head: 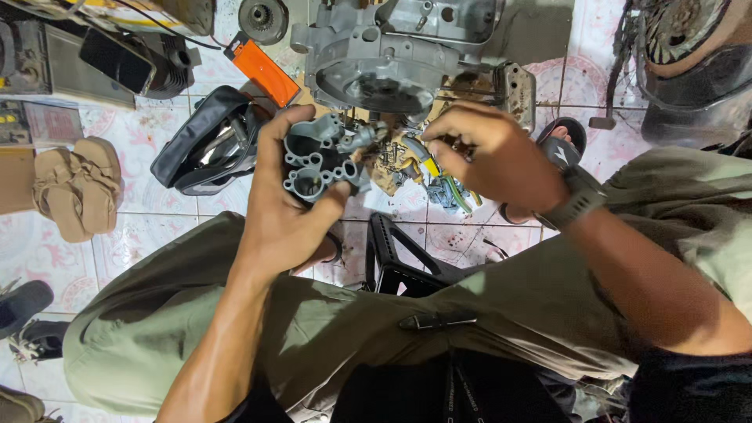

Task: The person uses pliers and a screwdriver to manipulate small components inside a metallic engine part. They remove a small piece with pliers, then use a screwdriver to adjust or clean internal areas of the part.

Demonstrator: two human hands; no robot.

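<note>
- The left hand (278,211) was clenched around a grey metal carburetor body (323,158), thumb on the near side, fingers curled over its far edge; the part sat at the centre of the view, held up above the person's lap.
- The carburetor body showed round bores facing the camera and a small fitting sticking out at its 3 o'clock side.
- The right hand (489,153) was at 3 o'clock of the carburetor body, just beside it, fingers pinched together at that fitting; what the grip held, if anything, was hidden by the fingers, so I could not tell whether it was grasping something.
- A dark wristwatch (576,196) sat on the right wrist.
- Below the hands, at 6 o'clock, were the person's olive-green trousers (313,329) and a black stool (395,258) between the knees.
- At 12 o'clock of the carburetor body a large grey engine casing (384,55) lay on the tiled floor (141,157).
- At 9 o'clock of the left hand lay a black headlamp housing (207,141); an orange plastic piece (265,72) was at 11 o'clock.
- Further out at 9 o'clock, a pair of tan sandals (78,184) rested on the floor.
- Under the right hand, yellow and green wires (442,184) and small dirty parts lay scattered on the floor.
- A black sandal (564,137) was at 3 o'clock of the right hand.
</note>
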